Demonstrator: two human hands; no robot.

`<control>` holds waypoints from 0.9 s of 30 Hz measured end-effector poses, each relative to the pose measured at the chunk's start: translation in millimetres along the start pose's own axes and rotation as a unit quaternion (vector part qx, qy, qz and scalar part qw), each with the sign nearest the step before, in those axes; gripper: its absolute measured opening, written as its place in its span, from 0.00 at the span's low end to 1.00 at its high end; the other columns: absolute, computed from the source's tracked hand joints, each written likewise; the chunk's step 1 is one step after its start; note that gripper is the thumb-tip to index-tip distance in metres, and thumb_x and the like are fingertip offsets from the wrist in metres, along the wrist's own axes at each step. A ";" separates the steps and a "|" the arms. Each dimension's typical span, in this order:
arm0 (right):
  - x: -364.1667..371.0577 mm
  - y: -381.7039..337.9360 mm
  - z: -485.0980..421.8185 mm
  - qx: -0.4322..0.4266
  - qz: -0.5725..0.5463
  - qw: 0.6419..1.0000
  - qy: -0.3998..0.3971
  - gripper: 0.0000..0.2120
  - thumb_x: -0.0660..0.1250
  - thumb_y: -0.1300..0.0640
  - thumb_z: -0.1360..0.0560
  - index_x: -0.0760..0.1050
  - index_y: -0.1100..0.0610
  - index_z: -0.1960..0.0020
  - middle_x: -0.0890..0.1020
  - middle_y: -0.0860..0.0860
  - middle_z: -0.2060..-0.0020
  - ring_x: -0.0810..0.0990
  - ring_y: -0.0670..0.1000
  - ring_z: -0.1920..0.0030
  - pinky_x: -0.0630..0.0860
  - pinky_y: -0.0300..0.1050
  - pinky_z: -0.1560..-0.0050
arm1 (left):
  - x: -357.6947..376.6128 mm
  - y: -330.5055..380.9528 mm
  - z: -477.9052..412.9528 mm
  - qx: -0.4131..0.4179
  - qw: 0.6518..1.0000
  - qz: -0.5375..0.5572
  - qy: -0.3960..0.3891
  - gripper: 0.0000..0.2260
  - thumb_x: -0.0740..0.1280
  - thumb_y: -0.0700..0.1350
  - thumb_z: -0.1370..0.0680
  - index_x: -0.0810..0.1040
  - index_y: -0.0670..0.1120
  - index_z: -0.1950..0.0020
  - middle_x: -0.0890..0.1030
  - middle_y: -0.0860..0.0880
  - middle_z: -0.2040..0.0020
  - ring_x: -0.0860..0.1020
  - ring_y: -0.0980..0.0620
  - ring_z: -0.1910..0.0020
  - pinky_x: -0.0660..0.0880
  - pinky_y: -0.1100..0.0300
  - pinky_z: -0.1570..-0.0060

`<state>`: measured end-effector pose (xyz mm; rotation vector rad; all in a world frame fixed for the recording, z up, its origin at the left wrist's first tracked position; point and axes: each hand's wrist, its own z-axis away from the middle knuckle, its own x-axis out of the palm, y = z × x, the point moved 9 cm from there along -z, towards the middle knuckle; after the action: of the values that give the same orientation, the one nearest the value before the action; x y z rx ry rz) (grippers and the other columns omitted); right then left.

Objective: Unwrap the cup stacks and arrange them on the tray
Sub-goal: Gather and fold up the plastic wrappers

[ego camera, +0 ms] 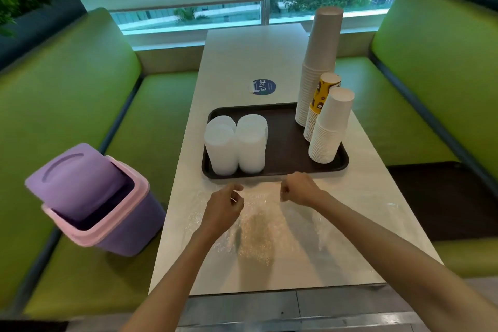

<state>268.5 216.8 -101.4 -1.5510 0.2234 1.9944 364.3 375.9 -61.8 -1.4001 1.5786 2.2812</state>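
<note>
The cup stacks are all standing unwrapped on the brown tray [285, 140]. Two squat white stacks [222, 148] are sitting at its left end. A tall grey-brown stack [320, 62], a yellow patterned stack [322, 100] and a white paper-cup stack [332, 127] are crowding its right end. The clear plastic wrap [256, 232] is lying crumpled on the surface [242, 56], just in front of the tray's near rim. The left hand [225, 205] and right hand [297, 188] are hovering over it with fingers curled in; I cannot tell whether either is pinching the see-through film. As I am judging it, the right hand is sitting very near the rim, so a careless tug at the wrap could be jolting the tray and toppling the top-heavy tall stack. A purple swing-lid bin [102, 202] is standing left of the tray.
</note>
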 end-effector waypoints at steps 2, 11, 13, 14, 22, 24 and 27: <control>-5.1 5.3 0.3 0.007 -0.070 0.997 -0.041 0.10 0.71 0.55 0.26 0.83 0.58 0.48 0.84 0.52 0.51 0.81 0.52 0.50 0.77 0.48 0.45 | -5.4 2.3 -3.5 0.010 1.000 -0.006 0.009 0.10 0.66 0.39 0.23 0.78 0.43 0.42 0.81 0.47 0.52 0.77 0.53 0.59 0.70 0.65 0.57; -87.5 -9.6 43.9 -0.063 -0.283 0.941 -0.175 0.04 0.68 0.62 0.24 0.80 0.56 0.56 0.84 0.45 0.63 0.82 0.41 0.60 0.74 0.35 0.50 | -25.4 40.2 -16.1 0.079 0.995 0.044 0.032 0.07 0.65 0.44 0.21 0.81 0.42 0.52 0.80 0.51 0.61 0.79 0.52 0.59 0.71 0.67 0.59; -112.4 -13.0 52.3 -0.077 -0.292 0.940 -0.160 0.04 0.69 0.60 0.25 0.81 0.52 0.56 0.84 0.44 0.59 0.82 0.44 0.55 0.73 0.41 0.44 | -29.1 48.6 -18.9 0.084 0.993 0.072 0.028 0.08 0.64 0.44 0.21 0.80 0.43 0.55 0.82 0.48 0.60 0.80 0.49 0.58 0.74 0.63 0.56; -124.3 -14.2 56.2 -0.082 -0.303 0.938 -0.148 0.03 0.69 0.58 0.25 0.81 0.51 0.55 0.84 0.46 0.56 0.81 0.48 0.52 0.73 0.44 0.42 | -32.0 52.2 -20.4 0.083 0.992 0.087 0.029 0.08 0.64 0.45 0.20 0.79 0.43 0.56 0.82 0.46 0.59 0.80 0.48 0.57 0.76 0.59 0.54; -199.4 -2.1 74.7 -0.081 -0.500 0.862 -0.015 0.12 0.70 0.53 0.35 0.81 0.57 0.54 0.84 0.48 0.64 0.81 0.44 0.62 0.77 0.38 0.52 | -80.0 101.0 -13.4 0.120 0.954 0.260 0.086 0.16 0.57 0.47 0.18 0.77 0.43 0.61 0.81 0.45 0.62 0.79 0.51 0.64 0.76 0.60 0.57; -210.4 10.4 74.5 -0.055 -0.545 0.836 0.035 0.10 0.70 0.55 0.35 0.81 0.57 0.55 0.84 0.48 0.65 0.82 0.45 0.64 0.79 0.40 0.51 | -95.3 112.8 -9.8 0.138 0.939 0.291 0.123 0.17 0.58 0.49 0.19 0.75 0.43 0.65 0.79 0.46 0.66 0.77 0.50 0.66 0.76 0.58 0.60; -220.3 23.2 76.7 -0.022 -0.597 0.795 0.102 0.03 0.69 0.60 0.28 0.81 0.57 0.56 0.84 0.48 0.67 0.82 0.45 0.65 0.80 0.42 0.51 | -103.7 125.0 -7.2 0.130 0.931 0.318 0.124 0.22 0.59 0.58 0.25 0.74 0.42 0.69 0.76 0.48 0.70 0.74 0.51 0.70 0.73 0.61 0.64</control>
<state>223.6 157.5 120.9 -1.3507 -0.6052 0.8158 370.0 354.9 99.4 -1.2767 2.6278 2.0850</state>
